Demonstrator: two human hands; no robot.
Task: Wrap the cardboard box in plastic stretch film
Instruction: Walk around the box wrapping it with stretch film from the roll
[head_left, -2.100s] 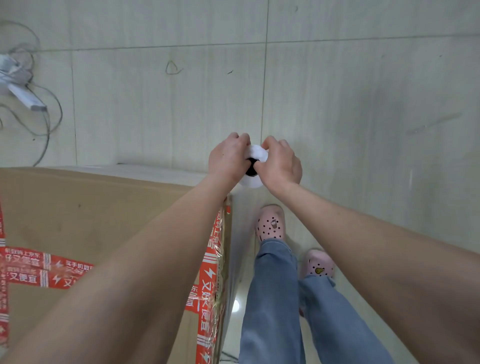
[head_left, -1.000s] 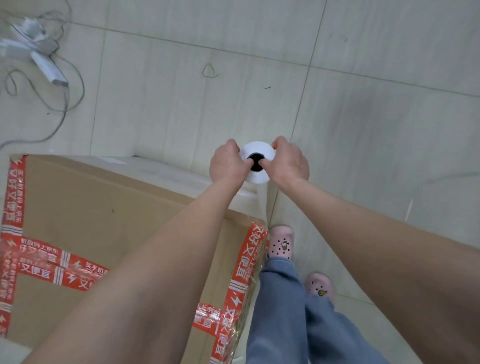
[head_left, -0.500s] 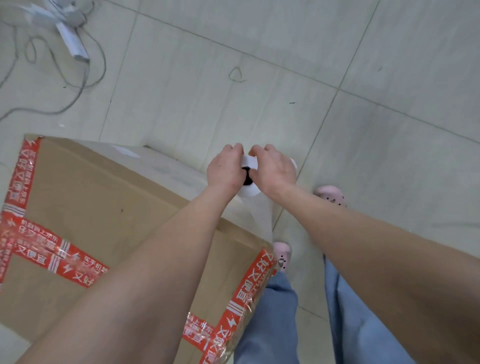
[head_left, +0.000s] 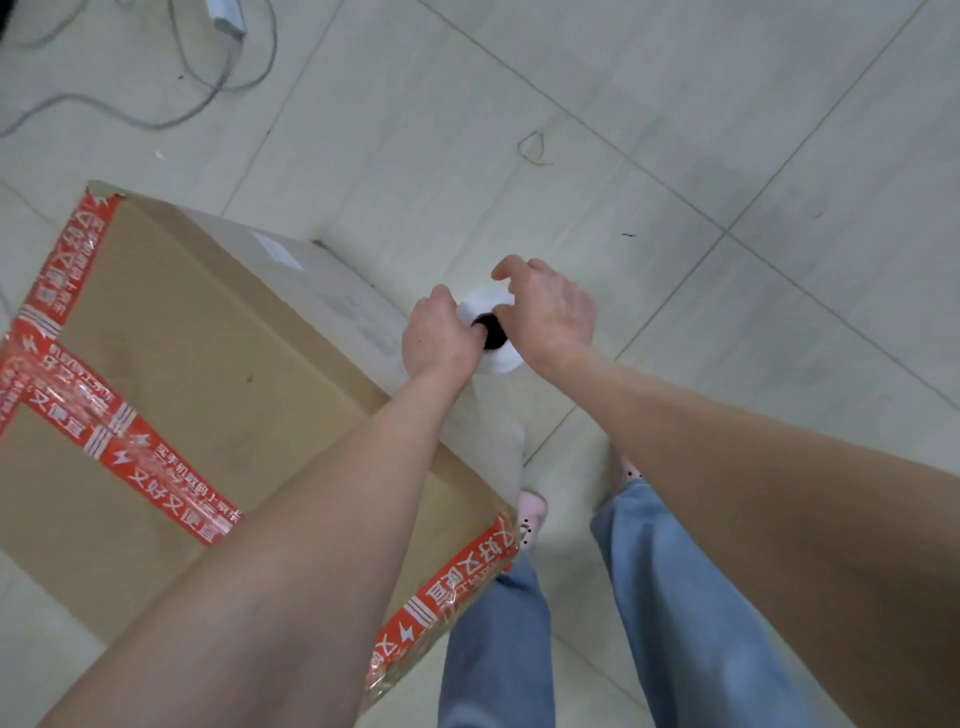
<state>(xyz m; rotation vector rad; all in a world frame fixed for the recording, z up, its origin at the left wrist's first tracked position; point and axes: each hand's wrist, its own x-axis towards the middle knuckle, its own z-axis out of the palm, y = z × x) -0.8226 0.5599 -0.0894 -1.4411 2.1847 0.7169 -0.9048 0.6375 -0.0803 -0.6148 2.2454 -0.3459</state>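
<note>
The cardboard box stands just left of my legs; film runs taut from its side to the roll, which I hold upright so the sheet lies flat; my left hand clamps the roll's top; my right hand sets its thumb at the core with the fingers arched apart, and whether it grips I cannot tell; cables lie beyond.

Pale tiled floor, crossed by thin grout lines. Grey cables are looped at upper left, beside a white plug block. A thread scrap is seen mid-floor. Blue jeans and pink perforated shoes are shown at bottom.
</note>
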